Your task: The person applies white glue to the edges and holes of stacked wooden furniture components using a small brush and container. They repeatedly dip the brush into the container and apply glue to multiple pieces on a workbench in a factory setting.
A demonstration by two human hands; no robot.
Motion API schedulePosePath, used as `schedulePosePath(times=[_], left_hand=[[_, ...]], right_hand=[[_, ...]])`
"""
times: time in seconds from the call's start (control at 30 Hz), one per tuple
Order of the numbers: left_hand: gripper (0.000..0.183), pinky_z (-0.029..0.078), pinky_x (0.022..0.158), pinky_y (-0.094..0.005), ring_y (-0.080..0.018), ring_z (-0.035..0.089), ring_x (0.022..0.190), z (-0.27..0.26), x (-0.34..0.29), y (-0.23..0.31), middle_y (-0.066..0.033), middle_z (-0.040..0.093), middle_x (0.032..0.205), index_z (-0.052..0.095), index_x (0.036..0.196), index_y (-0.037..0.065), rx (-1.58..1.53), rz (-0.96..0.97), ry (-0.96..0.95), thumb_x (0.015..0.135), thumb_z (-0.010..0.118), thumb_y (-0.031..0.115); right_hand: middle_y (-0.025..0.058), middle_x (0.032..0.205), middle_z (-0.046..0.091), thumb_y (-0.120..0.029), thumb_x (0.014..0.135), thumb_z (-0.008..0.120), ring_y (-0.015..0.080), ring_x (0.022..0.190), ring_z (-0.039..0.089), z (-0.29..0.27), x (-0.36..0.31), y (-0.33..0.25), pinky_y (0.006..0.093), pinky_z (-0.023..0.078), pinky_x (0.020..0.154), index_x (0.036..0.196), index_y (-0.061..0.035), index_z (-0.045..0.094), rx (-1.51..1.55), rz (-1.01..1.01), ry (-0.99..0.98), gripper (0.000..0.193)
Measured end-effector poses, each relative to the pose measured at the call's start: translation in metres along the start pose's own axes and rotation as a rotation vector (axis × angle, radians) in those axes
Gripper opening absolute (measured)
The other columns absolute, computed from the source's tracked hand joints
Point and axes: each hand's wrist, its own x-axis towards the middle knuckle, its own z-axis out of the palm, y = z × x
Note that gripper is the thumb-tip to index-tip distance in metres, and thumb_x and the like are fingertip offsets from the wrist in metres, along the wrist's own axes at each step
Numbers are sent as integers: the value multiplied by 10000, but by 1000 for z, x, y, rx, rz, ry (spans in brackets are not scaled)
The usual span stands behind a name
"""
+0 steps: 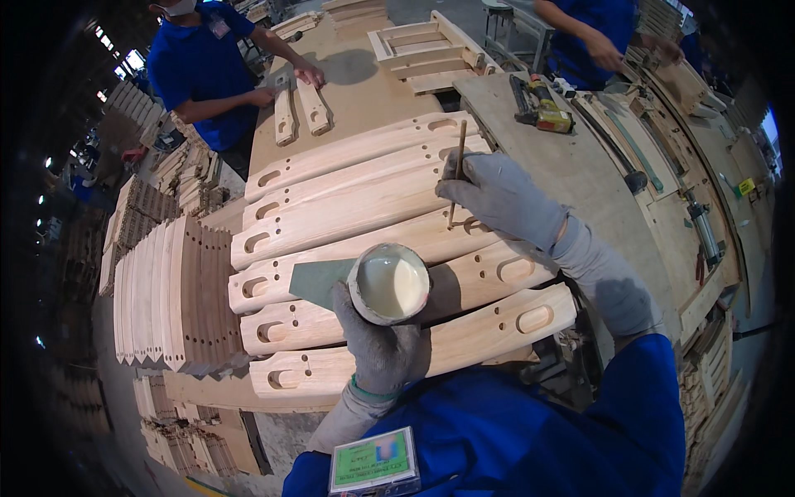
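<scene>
My gloved left hand (pixel 381 356) is wrapped round a round cup (pixel 383 319) of creamy white liquid (pixel 393 282), held above the boards. A stiff dark green sheet (pixel 319 282) sticks out beside the cup; whether that hand grips it too I cannot tell. Between the fingers of my gloved right hand (pixel 509 199) is a thin wooden stick (pixel 460 157), nearly upright. Its lower tip meets a pale wooden board (pixel 331 253) by the small holes at the right end. Several such boards lie side by side, with oval slots and round holes near their ends.
Stacked boards (pixel 178 290) stand at the left. Across the table a person in blue (pixel 203 70) handles two short wooden pieces (pixel 313 108). A wooden frame (pixel 426 54) lies at the back. A yellow-green power tool (pixel 546 108) rests at the right, near another person (pixel 588 41).
</scene>
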Motion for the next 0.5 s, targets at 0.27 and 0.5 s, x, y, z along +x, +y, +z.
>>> schedulePosePath(times=[0.27,0.5], left_hand=[[839,323,1035,-375,-283,422,1199,-17,-6,-1,-199,388,1282,154,1383,-66,301,100,21,712,658,-41],[771,374,1003,-369,-261,435,1195,-8,-7,-5,-158,367,1312,196,1379,7,32,57,164,755,646,-31]], right_hand=[[97,742,625,-130,846,613,134,687,617,-24,-53,-53,265,476,632,874,-12,612,454,-24,104,121],[116,876,651,14,767,681,172,797,636,7,-91,-52,292,526,689,843,-12,604,500,-134,68,112]])
